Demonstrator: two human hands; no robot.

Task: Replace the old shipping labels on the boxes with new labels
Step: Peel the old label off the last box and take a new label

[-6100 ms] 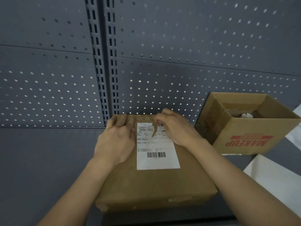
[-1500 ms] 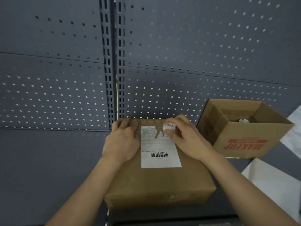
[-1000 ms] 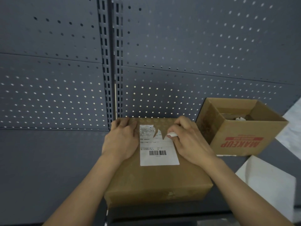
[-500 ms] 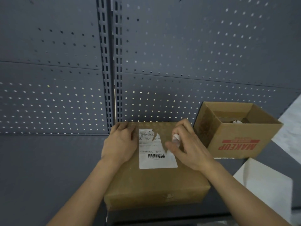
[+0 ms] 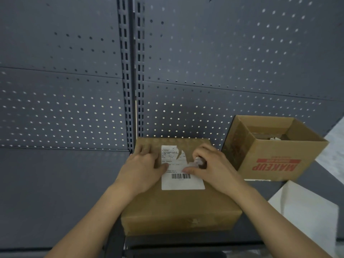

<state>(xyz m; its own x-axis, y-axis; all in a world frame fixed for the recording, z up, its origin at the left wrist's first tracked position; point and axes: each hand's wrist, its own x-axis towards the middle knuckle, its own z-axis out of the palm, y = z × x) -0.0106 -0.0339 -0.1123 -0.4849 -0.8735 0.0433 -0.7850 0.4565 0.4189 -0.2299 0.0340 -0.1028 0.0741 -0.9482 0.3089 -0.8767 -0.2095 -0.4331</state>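
A flat brown cardboard box lies on the grey shelf in front of me. On its top sits a white shipping label with a barcode; its upper right part is torn away in a jagged line. My left hand lies flat on the box to the left of the label, its thumb on the label's left edge. My right hand pinches a peeled, curled strip of the label at the torn right side.
An open brown box printed MAKEUP stands at the right, with crumpled white scraps inside. A white sheet lies at the lower right. A grey perforated back panel rises right behind the box.
My right hand has peeled the strip further down the label's right side, from the top edge toward the middle. My left hand has stayed pressed on the box.
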